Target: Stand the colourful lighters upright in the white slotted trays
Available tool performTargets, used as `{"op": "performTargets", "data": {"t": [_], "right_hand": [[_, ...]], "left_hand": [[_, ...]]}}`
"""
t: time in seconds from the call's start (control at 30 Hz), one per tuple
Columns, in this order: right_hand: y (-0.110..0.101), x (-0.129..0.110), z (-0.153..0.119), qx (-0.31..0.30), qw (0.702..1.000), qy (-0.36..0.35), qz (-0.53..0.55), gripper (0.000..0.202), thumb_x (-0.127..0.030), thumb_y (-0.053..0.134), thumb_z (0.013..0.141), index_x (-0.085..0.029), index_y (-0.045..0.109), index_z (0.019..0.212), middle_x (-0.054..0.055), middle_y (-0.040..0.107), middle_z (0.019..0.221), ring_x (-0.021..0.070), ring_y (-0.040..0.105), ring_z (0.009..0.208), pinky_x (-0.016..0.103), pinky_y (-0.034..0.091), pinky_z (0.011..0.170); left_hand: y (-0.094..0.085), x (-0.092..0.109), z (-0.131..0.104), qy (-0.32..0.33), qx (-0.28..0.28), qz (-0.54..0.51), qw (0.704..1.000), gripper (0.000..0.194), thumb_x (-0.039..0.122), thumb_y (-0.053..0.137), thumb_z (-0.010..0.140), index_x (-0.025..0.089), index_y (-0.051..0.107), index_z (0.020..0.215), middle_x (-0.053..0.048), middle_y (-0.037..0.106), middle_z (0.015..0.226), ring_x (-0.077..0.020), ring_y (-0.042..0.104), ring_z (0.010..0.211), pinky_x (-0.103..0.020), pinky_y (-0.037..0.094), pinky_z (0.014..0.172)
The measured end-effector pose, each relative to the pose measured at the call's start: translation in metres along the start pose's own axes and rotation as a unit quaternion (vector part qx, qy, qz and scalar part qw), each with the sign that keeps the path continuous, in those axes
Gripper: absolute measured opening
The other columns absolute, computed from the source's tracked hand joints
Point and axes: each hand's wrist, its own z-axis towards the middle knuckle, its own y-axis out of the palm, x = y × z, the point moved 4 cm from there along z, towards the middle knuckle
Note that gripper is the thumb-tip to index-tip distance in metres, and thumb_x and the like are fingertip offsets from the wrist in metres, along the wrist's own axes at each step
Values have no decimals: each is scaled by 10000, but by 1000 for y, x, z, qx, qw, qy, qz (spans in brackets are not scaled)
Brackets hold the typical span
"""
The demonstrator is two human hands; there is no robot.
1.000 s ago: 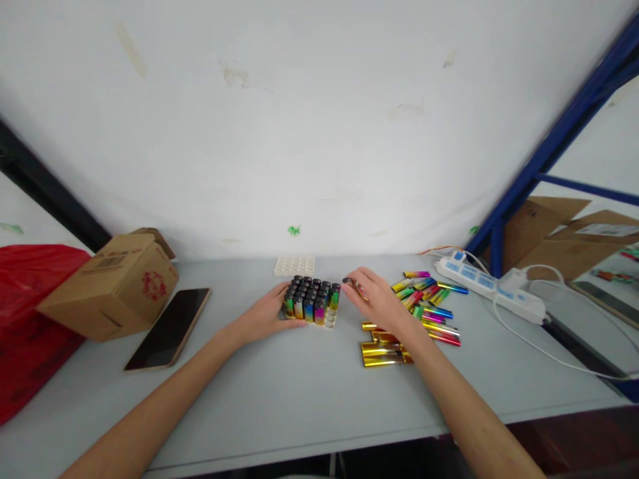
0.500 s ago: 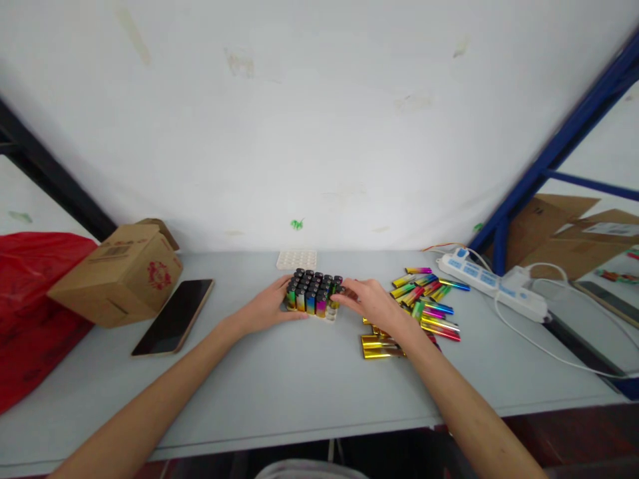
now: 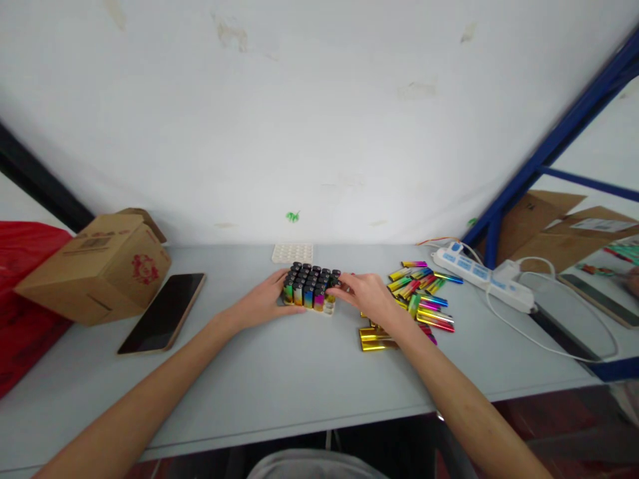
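Observation:
Several black-topped, rainbow-coloured lighters (image 3: 309,294) stand upright in rows in a pale tray (image 3: 329,307), with bare tray pockets at the near right corner. My left hand (image 3: 264,303) is wrapped round the left side of the block, thumb along the front, fingers behind. My right hand (image 3: 367,296) pinches a black-topped lighter at the block's right edge; its lower part is partly hidden by the fingers. Loose metallic coloured sleeves (image 3: 424,293) lie in a pile right of my right hand, some partly under the forearm.
A second pale tray (image 3: 292,253) lies by the wall. On the left are a dark phone (image 3: 164,313), a cardboard box (image 3: 100,266) and a red bag (image 3: 24,299). At right, a white power strip (image 3: 483,278) trails cables. Part of another person's hand shows at the far right edge.
The camera view has shifted slightly. My right hand remains at the block's right edge, its fingers a little closer over the lighters; my left hand keeps its hold.

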Motion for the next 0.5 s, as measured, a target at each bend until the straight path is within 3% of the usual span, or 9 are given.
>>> {"op": "performTargets", "data": {"t": [0.13,0.3,0.4,0.5], "right_hand": [[2,0,2,-13,1000,-2,-13,227,-468,857,1058,-256,802,999,41,849,860,207,755,738,283,391,667],[3,3,3,-17,999,33,-4,524,-676,845,1002,-254,724,715,40,772,707,194,660,638,302,331,619],[-18,10,-1,9,999,30,32,637,-751,721,1053,-244,683,669,11,705,634,161,562,576,296,334,629],[-57,18,-7,101,993,37,57,717,-765,519,1134,-234,658,672,3,643,578,151,513,549,300,374,649]], "left_hand": [[0,-1,0,11,12,-1,1000,900,707,859,932,231,588,1647,-148,621,1708,-395,609,1566,-555,434,1401],[2,-5,1,10,2,0,1000,931,735,853,927,245,563,1664,-149,591,1732,-389,575,1599,-560,395,1424],[2,-6,1,4,1,6,1000,951,737,854,926,244,544,1678,-150,583,1737,-395,569,1604,-555,387,1429],[2,-5,1,-4,-3,9,1000,956,726,846,940,215,532,1684,-167,568,1747,-407,560,1610,-568,374,1433]]}}
